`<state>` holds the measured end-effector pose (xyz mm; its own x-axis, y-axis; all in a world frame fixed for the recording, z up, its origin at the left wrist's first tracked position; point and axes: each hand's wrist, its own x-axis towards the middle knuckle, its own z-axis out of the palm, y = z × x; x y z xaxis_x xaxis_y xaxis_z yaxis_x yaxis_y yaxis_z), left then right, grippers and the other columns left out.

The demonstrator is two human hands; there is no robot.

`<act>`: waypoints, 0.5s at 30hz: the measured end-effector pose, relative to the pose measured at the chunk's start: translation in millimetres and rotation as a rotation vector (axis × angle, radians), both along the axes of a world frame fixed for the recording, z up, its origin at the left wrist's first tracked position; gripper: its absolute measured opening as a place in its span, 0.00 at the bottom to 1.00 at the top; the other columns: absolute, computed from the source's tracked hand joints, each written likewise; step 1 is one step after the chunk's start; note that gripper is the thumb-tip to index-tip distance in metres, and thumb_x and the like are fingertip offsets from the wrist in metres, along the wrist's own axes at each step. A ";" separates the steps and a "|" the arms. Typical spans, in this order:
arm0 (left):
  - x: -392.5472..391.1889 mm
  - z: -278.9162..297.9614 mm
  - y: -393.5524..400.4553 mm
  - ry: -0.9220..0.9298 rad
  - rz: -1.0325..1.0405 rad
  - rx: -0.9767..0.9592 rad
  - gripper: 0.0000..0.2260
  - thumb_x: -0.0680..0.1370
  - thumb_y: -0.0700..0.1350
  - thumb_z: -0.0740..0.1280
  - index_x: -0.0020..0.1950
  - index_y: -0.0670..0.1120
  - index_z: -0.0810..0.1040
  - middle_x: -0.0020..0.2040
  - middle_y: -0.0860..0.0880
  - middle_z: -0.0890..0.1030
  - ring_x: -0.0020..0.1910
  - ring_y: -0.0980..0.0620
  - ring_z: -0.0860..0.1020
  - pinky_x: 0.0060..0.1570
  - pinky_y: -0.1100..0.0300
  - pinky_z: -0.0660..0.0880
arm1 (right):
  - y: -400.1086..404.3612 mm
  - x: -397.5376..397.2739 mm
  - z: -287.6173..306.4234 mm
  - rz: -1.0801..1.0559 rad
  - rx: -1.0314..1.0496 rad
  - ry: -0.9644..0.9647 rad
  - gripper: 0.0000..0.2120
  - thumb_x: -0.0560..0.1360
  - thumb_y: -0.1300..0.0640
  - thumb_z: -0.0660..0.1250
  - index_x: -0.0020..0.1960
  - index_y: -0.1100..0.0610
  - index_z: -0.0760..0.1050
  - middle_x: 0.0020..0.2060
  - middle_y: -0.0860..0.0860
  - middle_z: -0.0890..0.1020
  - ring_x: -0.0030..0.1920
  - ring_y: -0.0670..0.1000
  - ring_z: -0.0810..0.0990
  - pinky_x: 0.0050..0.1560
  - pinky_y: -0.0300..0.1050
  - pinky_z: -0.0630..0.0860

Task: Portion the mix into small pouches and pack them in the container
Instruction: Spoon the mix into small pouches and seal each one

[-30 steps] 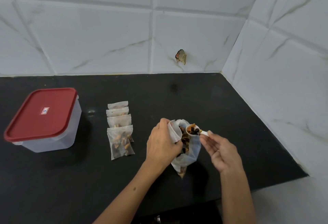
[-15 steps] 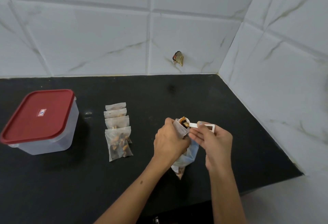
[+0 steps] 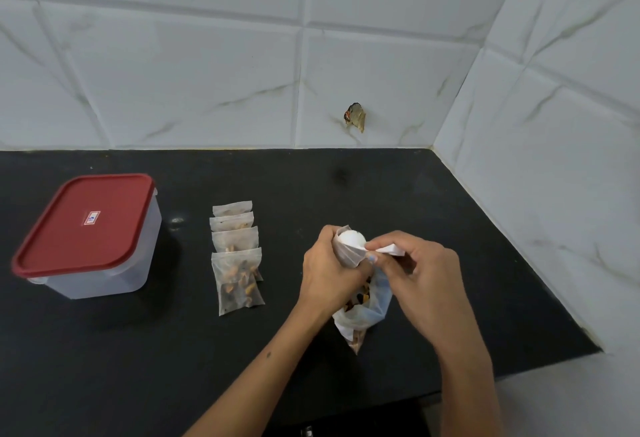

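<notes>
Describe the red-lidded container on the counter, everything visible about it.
The container is a squarish box with rounded corners, its body of translucent, frosted plastic. A red lid is on it, with a raised rim and a small white-and-red label near its middle. It stands upright on the black counter, at the left, apart from the row of filled pouches. Neither hand touches it. What it holds cannot be made out through the wall.

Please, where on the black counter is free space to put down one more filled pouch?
Bare counter lies between the row of pouches and the left hand, also behind the hands toward the tiled wall. The strip between the container and pouches is narrower. Around both hands it is crowded.
</notes>
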<state>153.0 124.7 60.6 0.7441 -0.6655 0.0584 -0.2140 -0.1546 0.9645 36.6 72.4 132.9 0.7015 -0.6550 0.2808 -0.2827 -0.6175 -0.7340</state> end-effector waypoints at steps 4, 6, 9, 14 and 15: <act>1.6 2.0 1.7 -0.031 0.013 -0.069 0.20 0.69 0.46 0.76 0.55 0.48 0.72 0.44 0.55 0.79 0.42 0.62 0.79 0.38 0.71 0.74 | 0.5 0.3 1.3 0.029 0.010 -0.060 0.12 0.73 0.68 0.70 0.44 0.50 0.80 0.39 0.39 0.81 0.45 0.35 0.80 0.41 0.26 0.75; 0.7 3.2 2.1 -0.028 0.008 -0.102 0.19 0.67 0.44 0.76 0.52 0.47 0.71 0.42 0.55 0.78 0.40 0.62 0.78 0.36 0.69 0.74 | -0.9 0.2 0.7 0.050 0.058 -0.060 0.09 0.73 0.67 0.70 0.44 0.53 0.82 0.40 0.43 0.83 0.43 0.38 0.81 0.39 0.28 0.76; -1.0 4.7 1.9 -0.018 0.006 -0.143 0.19 0.65 0.47 0.74 0.50 0.46 0.71 0.40 0.55 0.78 0.37 0.61 0.78 0.34 0.67 0.75 | -2.3 -0.4 0.4 0.080 0.101 -0.068 0.08 0.73 0.66 0.71 0.45 0.54 0.83 0.39 0.45 0.84 0.41 0.40 0.82 0.38 0.31 0.77; -1.0 4.4 0.4 -0.007 0.008 -0.139 0.18 0.69 0.44 0.76 0.51 0.47 0.70 0.41 0.53 0.78 0.37 0.63 0.78 0.33 0.68 0.74 | -4.5 1.7 0.1 0.045 0.058 -0.102 0.10 0.72 0.67 0.70 0.45 0.53 0.82 0.40 0.43 0.83 0.44 0.39 0.82 0.42 0.30 0.76; -0.7 3.9 0.0 -0.018 0.006 -0.136 0.18 0.69 0.44 0.76 0.50 0.47 0.70 0.40 0.54 0.78 0.37 0.63 0.78 0.33 0.67 0.74 | -4.0 2.9 -0.4 0.043 0.087 -0.084 0.09 0.72 0.66 0.70 0.44 0.53 0.82 0.39 0.43 0.83 0.44 0.39 0.82 0.41 0.30 0.76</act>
